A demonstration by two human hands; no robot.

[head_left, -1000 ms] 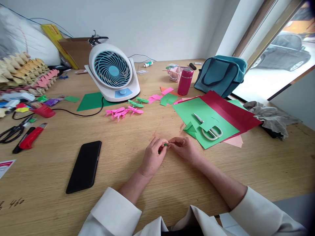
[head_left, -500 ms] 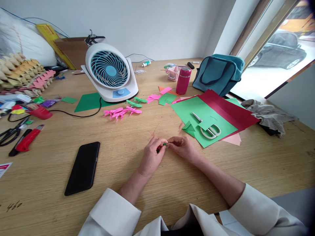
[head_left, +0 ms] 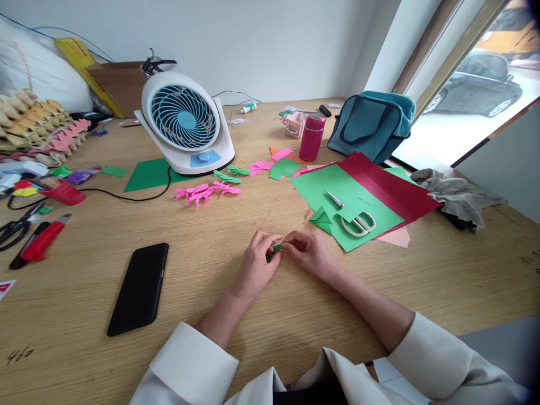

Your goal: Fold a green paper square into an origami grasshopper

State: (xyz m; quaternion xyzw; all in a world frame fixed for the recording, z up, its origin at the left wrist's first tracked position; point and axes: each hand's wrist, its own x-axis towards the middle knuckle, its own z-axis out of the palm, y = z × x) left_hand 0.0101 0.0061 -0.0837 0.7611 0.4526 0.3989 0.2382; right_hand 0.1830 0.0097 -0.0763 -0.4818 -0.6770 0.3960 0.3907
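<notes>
A small piece of green paper shows between my two hands, mostly covered by fingers. My left hand is closed round it, thumb and fingertips pinching its edge. My right hand is closed too, its thumb and index finger pinched at the paper's right end. Just beyond my right hand lies a folded green paper. White-handled scissors rest on a large green sheet. Farther off are pink folded paper figures and green ones.
A black phone lies left of my hands. A white fan stands behind, its cable crossing the table. A pink flask and a blue bag stand at the back right. A red cutter lies far left.
My fingers have shifted slightly on the green paper, and more of it shows now. The whole view has moved a little; the things on the table lie as before.
</notes>
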